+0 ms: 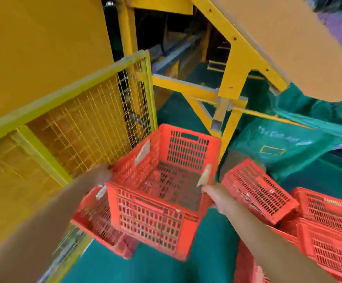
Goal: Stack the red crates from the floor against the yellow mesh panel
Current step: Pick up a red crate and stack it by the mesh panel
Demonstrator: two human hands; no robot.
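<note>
Stiff, probably light crate [151, 217] beside the mesh panel [88, 127], clasped at opposite rims by left hand [104, 173] and right hand [217, 198].

No legible text; white writing [284, 137] on the green sack [308, 162] too blurred.

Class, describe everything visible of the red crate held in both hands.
The red crate looks like moulded plastic: open-topped, empty, with slotted walls, perforated floor and a handle slot in its far end. It is held beside the yellow mesh panel, partly hiding another crate. The left hand and right hand grip its side rims.
</note>
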